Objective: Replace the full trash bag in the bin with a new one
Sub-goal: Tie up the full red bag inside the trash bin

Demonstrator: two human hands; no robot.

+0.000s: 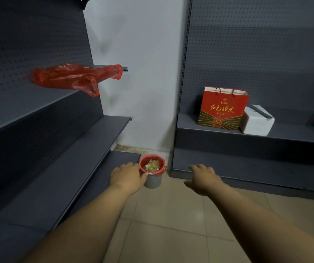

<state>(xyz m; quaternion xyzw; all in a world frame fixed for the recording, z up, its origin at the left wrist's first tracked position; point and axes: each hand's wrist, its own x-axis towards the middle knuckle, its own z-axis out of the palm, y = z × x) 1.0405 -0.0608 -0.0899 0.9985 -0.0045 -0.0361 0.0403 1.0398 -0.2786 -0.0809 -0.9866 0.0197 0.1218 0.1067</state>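
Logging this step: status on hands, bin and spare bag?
Left hand open, touching bin rim; right hand open, clear of it. Full red liner still in. Spare red bag on left shelf. Nothing blocking.

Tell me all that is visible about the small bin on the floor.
The bin is a small grey round pail, plastic by its look, standing upright on the tiled floor in the corner between two dark shelf units. A red bag lines it, folded over the rim. Inside lies yellowish and white rubbish, up to near the rim. The left hand touches its left side at the rim; the right hand is apart from it, open.
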